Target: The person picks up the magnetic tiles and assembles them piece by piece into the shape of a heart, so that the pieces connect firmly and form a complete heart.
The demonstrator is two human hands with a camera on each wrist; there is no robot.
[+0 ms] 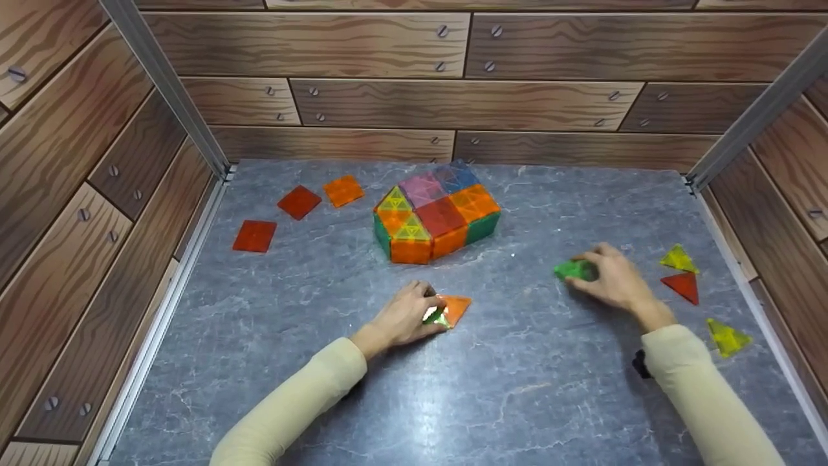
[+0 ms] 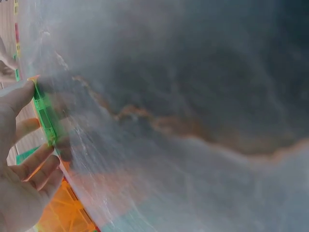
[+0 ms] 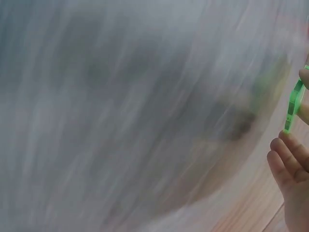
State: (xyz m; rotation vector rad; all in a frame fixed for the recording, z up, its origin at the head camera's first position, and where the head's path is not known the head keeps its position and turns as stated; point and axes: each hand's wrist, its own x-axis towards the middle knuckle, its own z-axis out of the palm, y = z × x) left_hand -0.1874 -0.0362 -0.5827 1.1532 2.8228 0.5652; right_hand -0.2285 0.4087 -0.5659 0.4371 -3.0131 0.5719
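In the head view my left hand (image 1: 404,316) pinches a green magnetic tile (image 1: 438,318) between thumb and fingers, low over the table. An orange triangular tile (image 1: 458,308) adjoins that green tile on its right; whether they are joined I cannot tell. The left wrist view shows the green tile (image 2: 46,118) edge-on between the fingertips. Further right, my right hand (image 1: 613,277) pinches another green tile (image 1: 569,270), partly hidden by the fingers. It appears thin and edge-on as a green tile (image 3: 293,104) in the right wrist view.
A built block of coloured magnetic tiles (image 1: 442,215) stands behind the hands. Two red squares (image 1: 254,235) and an orange square (image 1: 343,191) lie at the left. By the right edge are two yellow triangles (image 1: 728,337) and a red triangle (image 1: 682,287). Wood-patterned walls (image 1: 381,100) enclose the table.
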